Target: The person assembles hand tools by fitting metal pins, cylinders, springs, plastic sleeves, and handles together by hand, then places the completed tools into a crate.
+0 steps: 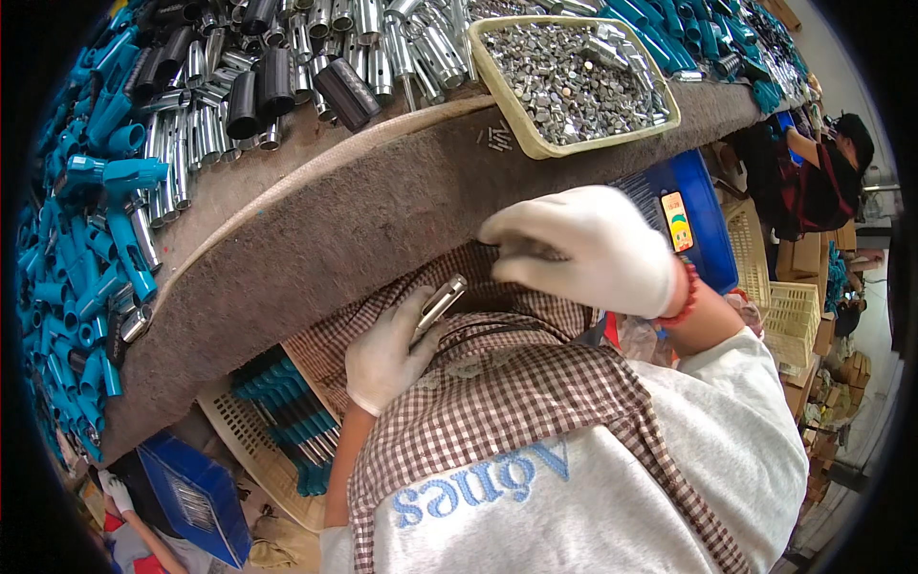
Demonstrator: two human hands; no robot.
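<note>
Both my hands wear white gloves and hover over my checked apron, below the edge of the felt-covered workbench [316, 230]. My left hand [387, 354] grips a short shiny metal tube [440, 304] that points up and to the right. My right hand [583, 249] is curled palm down just right of it, its fingertips closed near the bench edge; what they pinch is hidden. A red bead bracelet [681, 298] circles my right wrist.
On the bench lie several metal tubes [316, 38], black grips [258, 91], teal plastic handles [96, 220] and a cream tray [535, 143] of small metal parts. Below left stands a basket [249, 450] of finished teal-handled pieces and a blue box [196, 497]. Crates and another person [832, 163] are at right.
</note>
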